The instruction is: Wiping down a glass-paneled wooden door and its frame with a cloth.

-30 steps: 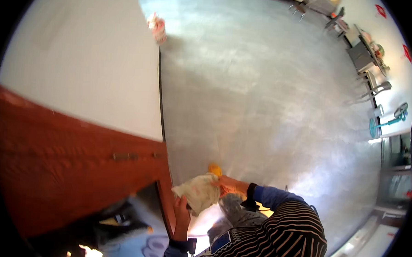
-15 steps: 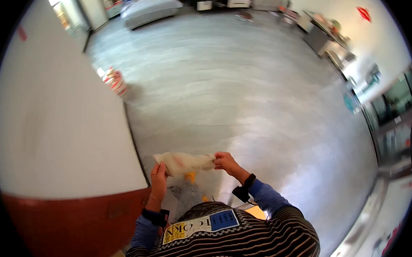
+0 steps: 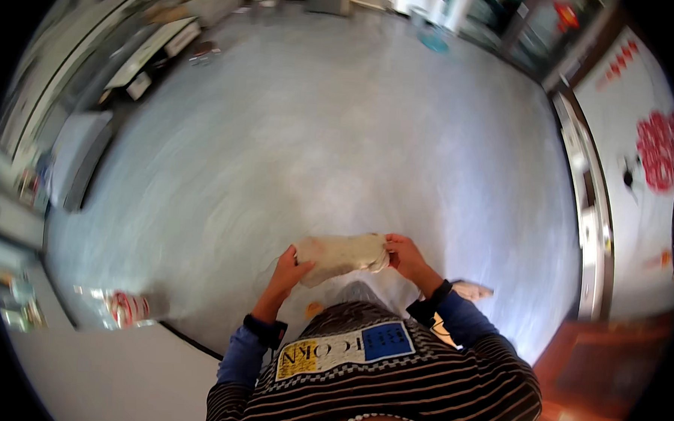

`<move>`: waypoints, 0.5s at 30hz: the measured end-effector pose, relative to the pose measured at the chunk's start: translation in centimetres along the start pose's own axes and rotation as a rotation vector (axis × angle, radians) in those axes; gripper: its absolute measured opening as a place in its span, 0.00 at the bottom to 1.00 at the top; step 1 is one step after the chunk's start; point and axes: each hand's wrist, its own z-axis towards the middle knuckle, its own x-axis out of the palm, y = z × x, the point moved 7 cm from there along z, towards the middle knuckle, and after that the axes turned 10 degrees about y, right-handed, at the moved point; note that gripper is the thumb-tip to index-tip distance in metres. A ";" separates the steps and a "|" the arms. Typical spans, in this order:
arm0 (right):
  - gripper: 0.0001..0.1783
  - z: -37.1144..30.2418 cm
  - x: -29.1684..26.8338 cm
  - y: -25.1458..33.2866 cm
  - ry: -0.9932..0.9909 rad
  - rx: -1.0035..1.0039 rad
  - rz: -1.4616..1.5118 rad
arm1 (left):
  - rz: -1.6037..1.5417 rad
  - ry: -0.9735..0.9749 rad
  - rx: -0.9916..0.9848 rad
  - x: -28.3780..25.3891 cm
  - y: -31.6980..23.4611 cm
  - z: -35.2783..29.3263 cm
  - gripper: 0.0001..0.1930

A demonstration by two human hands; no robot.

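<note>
A pale beige, soft, cloth-like piece [image 3: 342, 256] stretches between my two hands in front of my body. It looks loosely folded; motion blur hides its exact kind. My left hand [image 3: 288, 272] grips its left end, thumb on top. At the opposite end, the fingers of my right hand [image 3: 404, 257] pinch its edge. Both hands are at about the same height, over the grey floor.
A red and white container [image 3: 130, 307] stands on the floor [image 3: 303, 134] at the left, by a white surface [image 3: 119, 366]. Reddish-brown wooden furniture [image 3: 589, 372] is at lower right. A grey sofa [image 3: 80, 158] and low table [image 3: 152, 56] line the far left.
My view has turned to the right, so the room has swung left. The beige piece, narrower and twisted before, now looks broader and flatter. Both hands keep hold of it.
</note>
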 end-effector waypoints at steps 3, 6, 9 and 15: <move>0.11 -2.4 -2.6 -1.0 -0.172 -0.064 0.123 | 0.069 0.250 -0.087 1.1 -0.6 5.5 0.23; 0.11 -2.1 -6.3 -1.6 -0.294 -0.112 0.241 | 0.025 0.429 -0.086 4.4 -3.0 12.0 0.21; 0.09 0.1 -9.9 -2.0 -0.435 -0.098 0.332 | 0.084 0.468 -0.086 7.2 -4.3 19.6 0.20; 0.01 6.9 -13.2 9.2 -0.452 -0.113 0.022 | 0.138 0.559 -0.180 8.9 -9.3 32.0 0.20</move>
